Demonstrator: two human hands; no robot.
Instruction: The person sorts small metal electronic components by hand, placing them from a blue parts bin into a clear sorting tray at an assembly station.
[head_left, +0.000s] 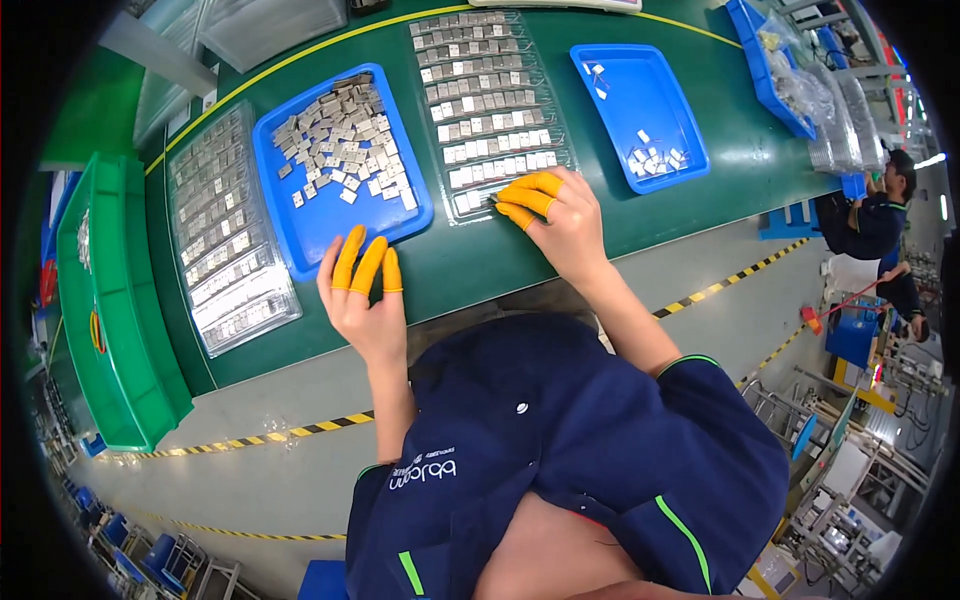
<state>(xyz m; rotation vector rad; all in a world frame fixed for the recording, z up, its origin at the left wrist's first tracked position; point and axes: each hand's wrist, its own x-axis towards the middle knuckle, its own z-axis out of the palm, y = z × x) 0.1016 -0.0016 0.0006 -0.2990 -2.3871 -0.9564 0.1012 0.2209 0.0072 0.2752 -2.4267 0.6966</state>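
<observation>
My left hand, with yellow finger cots, hovers at the near edge of a blue tray. Its fingers are spread and hold nothing. In that tray lies a loose pile of small flat silver-and-white rectangular parts. My right hand, also in yellow finger cots, pinches its fingertips together over the nearest row of a clear plastic blister tray. A tiny dark tip shows at the fingertips; what it belongs to is hidden. Rows of the same rectangular parts fill that blister tray above my fingers.
Another filled clear blister tray lies at the left, beside a green bin. A second blue tray at the right holds several small white pieces with wires. Farther right, a person works near stacked clear packaging.
</observation>
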